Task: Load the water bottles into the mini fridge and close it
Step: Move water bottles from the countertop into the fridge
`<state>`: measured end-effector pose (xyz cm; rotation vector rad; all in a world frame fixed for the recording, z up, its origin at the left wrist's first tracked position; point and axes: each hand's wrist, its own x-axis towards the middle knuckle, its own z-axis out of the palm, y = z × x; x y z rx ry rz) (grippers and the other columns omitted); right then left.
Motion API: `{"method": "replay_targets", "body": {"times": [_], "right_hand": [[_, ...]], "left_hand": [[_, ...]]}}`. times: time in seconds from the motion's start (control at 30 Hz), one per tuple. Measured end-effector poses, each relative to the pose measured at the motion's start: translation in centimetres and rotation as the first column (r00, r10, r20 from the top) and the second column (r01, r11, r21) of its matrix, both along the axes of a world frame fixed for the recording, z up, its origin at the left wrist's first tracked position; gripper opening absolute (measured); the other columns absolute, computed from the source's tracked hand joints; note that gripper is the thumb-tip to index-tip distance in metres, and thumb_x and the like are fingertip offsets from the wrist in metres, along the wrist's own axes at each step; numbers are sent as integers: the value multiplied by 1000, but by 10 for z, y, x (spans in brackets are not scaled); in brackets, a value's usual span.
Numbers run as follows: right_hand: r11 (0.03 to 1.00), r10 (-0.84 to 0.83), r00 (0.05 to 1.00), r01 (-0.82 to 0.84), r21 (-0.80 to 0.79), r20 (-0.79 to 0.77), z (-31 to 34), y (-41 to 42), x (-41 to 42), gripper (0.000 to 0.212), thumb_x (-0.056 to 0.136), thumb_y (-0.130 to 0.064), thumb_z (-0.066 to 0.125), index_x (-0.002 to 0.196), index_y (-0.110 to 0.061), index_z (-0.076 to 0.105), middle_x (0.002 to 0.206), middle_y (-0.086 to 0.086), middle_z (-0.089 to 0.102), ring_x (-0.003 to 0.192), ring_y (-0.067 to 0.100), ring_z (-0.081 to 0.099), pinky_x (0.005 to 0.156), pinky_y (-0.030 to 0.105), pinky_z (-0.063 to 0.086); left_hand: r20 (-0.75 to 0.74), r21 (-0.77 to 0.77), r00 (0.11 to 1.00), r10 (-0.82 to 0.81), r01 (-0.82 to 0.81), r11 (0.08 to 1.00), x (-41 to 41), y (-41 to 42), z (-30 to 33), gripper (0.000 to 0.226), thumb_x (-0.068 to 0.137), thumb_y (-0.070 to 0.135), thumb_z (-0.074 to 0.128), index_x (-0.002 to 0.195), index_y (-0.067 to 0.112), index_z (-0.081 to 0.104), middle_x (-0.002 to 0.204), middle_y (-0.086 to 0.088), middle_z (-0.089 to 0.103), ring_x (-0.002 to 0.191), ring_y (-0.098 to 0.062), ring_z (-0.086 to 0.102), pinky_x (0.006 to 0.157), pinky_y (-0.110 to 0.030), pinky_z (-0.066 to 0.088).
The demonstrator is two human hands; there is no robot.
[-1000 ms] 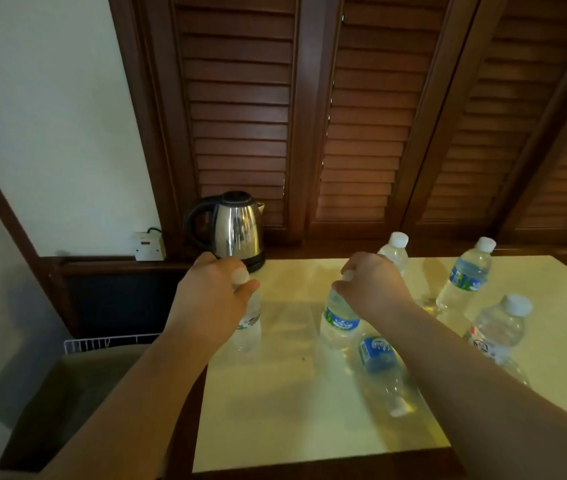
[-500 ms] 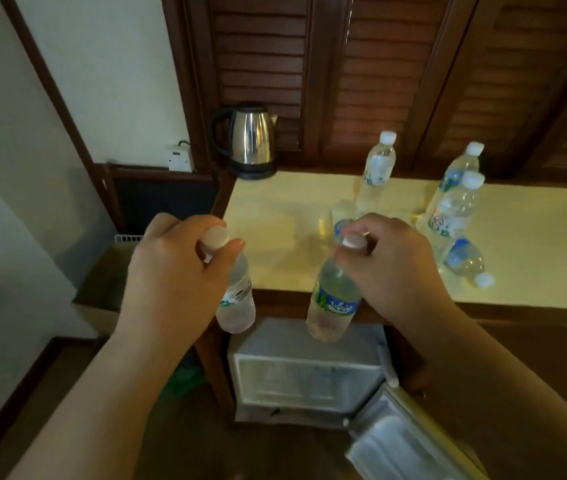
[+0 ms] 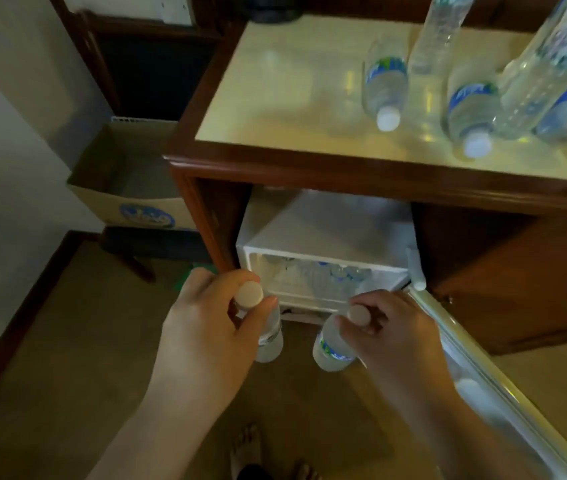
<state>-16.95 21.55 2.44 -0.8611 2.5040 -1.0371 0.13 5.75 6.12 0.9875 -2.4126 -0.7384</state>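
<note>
White caps show at the top of each grip: the left hand (image 3: pixel 206 327) pinches the neck of a bottle (image 3: pixel 268 337) just under its cap, thumb and fingers (image 3: pixel 264 311) closed around it, so the body hangs straight down below the palm. The right hand (image 3: pixel 389 337) holds a second bottle (image 3: pixel 330 348) the same way, fingers wrapped at the neck, with the body tilting a little toward the left one. Carrying them by the neck probably leaves the bases free to go in first.

Both bottles hang side by side, near each other but apart, just in front of the fridge (image 3: pixel 323 237) mouth and slightly below its opening. Other bottles already seem to lie inside, though blur hides how many. The fridge sits in a recess under the desk (image 3: pixel 275 109), and its door (image 3: pixel 483 368) swings out along the right arm, open wide enough not to block either hand.

Up on the desk more bottles (image 3: pixel 384 88) wait, some lying down with caps toward the front edge, others upright, so loading looks far from done. A cardboard box (image 3: pixel 129 192) stands to the left of the desk.
</note>
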Motion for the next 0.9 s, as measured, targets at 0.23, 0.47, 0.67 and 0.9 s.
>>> {"method": "replay_targets", "body": {"times": [0.23, 0.47, 0.67, 0.9], "right_hand": [[999, -37, 999, 37, 22, -9, -157, -31, -10, 20, 79, -28, 84, 93, -27, 70, 90, -13, 56, 76, 2, 60, 64, 15, 46], [989, -76, 994, 64, 135, 82, -287, -88, -62, 21, 85, -36, 77, 102, -29, 66, 99, -7, 59, 89, 11, 60, 63, 17, 43], [982, -110, 993, 101, 160, 48, -374, -122, -120, 22, 84, -36, 77, 101, -26, 67, 102, 0, 66, 88, 16, 64, 65, 21, 46], [972, -65, 990, 91, 218, -123, -431, -168, -173, 34, 88, -38, 75, 117, -22, 64, 118, 7, 61, 90, 20, 61, 84, 31, 51]], "left_hand": [[22, 131, 998, 64, -66, 989, -19, -11, -137, 28, 84, 52, 70, 108, 37, 66, 102, 15, 49, 72, 4, 57, 56, -4, 42], [39, 189, 997, 68, -74, 979, -42, -36, -264, 27, 87, 42, 77, 109, 29, 68, 110, 6, 53, 78, -6, 57, 62, -1, 43], [32, 161, 999, 25, -29, 986, -62, -61, -342, 32, 88, 42, 76, 114, 25, 68, 109, 6, 50, 84, -8, 56, 65, -5, 33], [57, 179, 998, 1, -11, 984, -72, -71, -402, 33, 88, 41, 76, 116, 25, 69, 111, 3, 54, 87, -10, 58, 68, -8, 37]]}}
